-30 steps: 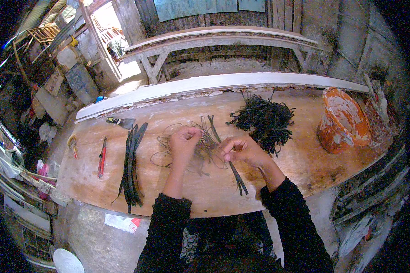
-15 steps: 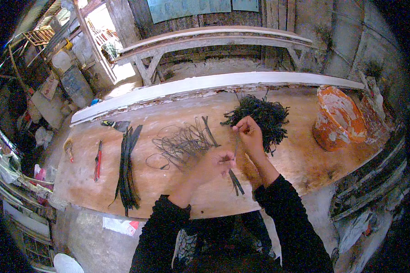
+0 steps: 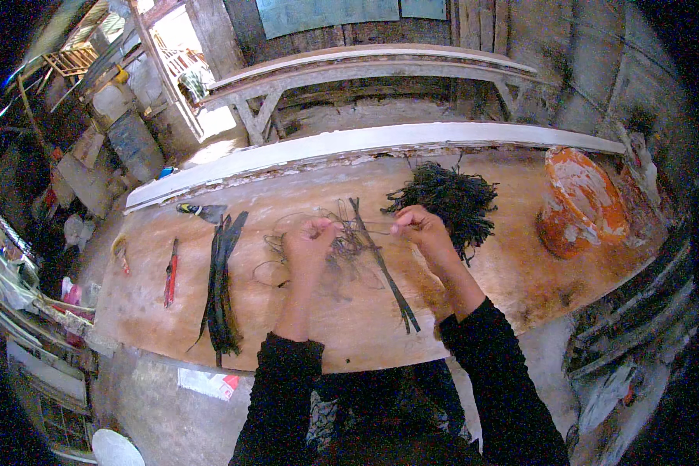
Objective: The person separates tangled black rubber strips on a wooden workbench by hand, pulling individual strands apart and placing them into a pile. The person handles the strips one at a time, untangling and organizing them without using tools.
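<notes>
My left hand (image 3: 311,239) is over the tangle of thin wire-like loops (image 3: 342,268), its fingertips pinched together. My right hand (image 3: 426,230) pinches too, just in front of a bushy pile of knotted black strips (image 3: 445,196). A thin dark strand (image 3: 374,231) stretches level between the two hands. Below it a few narrow dark strips (image 3: 388,278) lie slantwise on the wooden table (image 3: 481,318). To the left rests a long bundle of flat black strips (image 3: 222,291).
Left on the table are a red-handled tool (image 3: 171,273), a putty knife (image 3: 202,211) and a small brush-like item (image 3: 121,255). An orange bucket (image 3: 575,210) smeared with white stands at the right. A long white board (image 3: 365,138) borders the far edge; a bench (image 3: 365,66) stands beyond.
My left hand has moved left and away from me, off the slanting dark strips. The strand now runs level between hands that are farther apart. My right hand has barely shifted.
</notes>
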`<action>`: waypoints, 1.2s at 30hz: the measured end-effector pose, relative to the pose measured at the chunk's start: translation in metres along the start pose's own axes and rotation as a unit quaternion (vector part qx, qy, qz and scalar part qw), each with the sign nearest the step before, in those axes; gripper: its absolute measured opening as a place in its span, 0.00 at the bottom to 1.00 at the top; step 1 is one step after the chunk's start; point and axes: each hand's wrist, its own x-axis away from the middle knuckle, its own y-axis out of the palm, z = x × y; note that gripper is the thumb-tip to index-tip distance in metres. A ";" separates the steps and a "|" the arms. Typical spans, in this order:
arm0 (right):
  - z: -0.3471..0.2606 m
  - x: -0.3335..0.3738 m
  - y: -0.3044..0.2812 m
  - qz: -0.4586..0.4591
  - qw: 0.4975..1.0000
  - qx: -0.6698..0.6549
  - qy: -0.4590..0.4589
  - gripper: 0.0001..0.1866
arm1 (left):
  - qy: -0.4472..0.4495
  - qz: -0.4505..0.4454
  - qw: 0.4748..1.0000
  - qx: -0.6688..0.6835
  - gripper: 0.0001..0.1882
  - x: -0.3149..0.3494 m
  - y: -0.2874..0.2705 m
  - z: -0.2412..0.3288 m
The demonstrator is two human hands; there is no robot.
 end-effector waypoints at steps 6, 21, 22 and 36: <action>-0.034 0.020 0.028 -0.236 0.969 -0.057 0.041 0.04 | 0.023 0.032 0.999 -0.027 0.02 -0.005 -0.001 -0.005; -0.011 0.004 0.007 0.026 0.998 0.042 -0.048 0.10 | 0.028 -0.209 0.975 -0.077 0.02 0.011 0.017 -0.010; -0.006 0.001 0.004 0.073 0.991 0.081 -0.075 0.10 | 0.042 -0.248 0.964 -0.082 0.02 0.014 0.019 -0.010; 0.002 -0.003 0.001 0.212 0.934 0.264 -0.113 0.02 | -0.075 -0.326 0.936 0.106 0.06 0.033 0.024 0.023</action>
